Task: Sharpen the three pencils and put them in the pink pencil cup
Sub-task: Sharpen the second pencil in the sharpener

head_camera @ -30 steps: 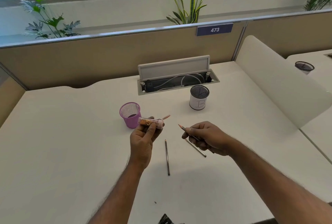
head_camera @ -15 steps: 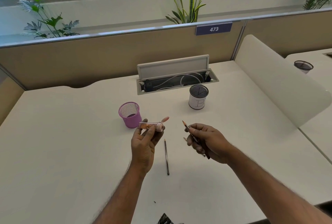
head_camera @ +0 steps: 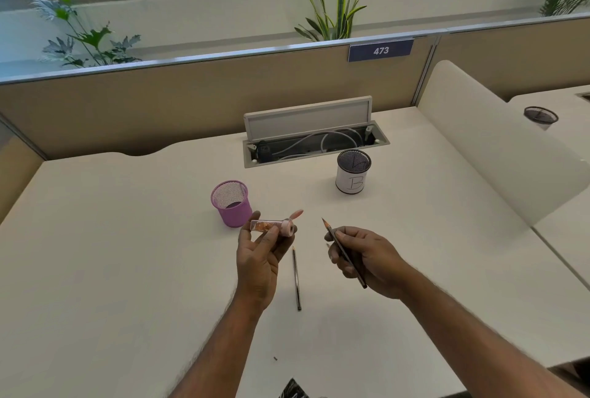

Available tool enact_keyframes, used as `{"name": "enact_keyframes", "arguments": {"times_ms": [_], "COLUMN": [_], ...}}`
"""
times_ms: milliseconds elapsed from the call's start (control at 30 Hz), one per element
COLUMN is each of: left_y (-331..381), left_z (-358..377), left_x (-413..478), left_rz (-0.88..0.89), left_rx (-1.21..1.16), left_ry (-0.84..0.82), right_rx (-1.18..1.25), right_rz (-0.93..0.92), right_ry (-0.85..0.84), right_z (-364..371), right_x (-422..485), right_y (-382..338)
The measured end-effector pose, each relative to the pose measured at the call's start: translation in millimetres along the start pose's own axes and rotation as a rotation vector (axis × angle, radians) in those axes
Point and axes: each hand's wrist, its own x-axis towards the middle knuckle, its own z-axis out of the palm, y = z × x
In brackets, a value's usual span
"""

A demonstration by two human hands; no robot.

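Note:
My left hand (head_camera: 258, 258) grips a clear tube sharpener (head_camera: 269, 226) with a pink cap and orange shavings inside, its lid flipped open. It is just in front of the pink mesh pencil cup (head_camera: 231, 204). My right hand (head_camera: 370, 257) pinches a dark pencil (head_camera: 333, 236), whose sharp tip points up and left toward the sharpener with a gap between them. A second pencil (head_camera: 297, 279) lies flat on the desk between my hands. Only a small tip of something shows behind my right fingers.
A white cup marked B (head_camera: 352, 175) stands right of the pink cup. Behind them is an open cable tray (head_camera: 314, 142) with its lid raised. A curved white divider (head_camera: 498, 148) borders the desk (head_camera: 111, 254) on the right.
My right hand has lifted the pencil off the desk and turned its tip upward. My left hand with the sharpener has stayed nearly in place.

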Motion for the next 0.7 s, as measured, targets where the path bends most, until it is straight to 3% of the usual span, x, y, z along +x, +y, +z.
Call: {"name": "enact_keyframes", "arguments": {"times_ms": [167, 400, 700], "left_y": [-1.4, -0.3, -0.2], "left_z": [-0.1, 10.7, 20.1], "left_x": [1.0, -4.2, -11.0], "left_rz": [-0.017, -0.016, -0.022], "left_rx": [0.019, 0.058, 0.1], "left_ry": [-0.011, -0.012, -0.026], "right_rx": [-0.033, -0.279, -0.411], "right_rz": [-0.053, -0.231, -0.234], "right_ry": [0.013, 0.097, 0.086], "right_z": [2.6, 9.3, 11.0], "right_x": [0.5, 3.4, 6.0], "right_y": [1.1, -3.0, -4.8]}}
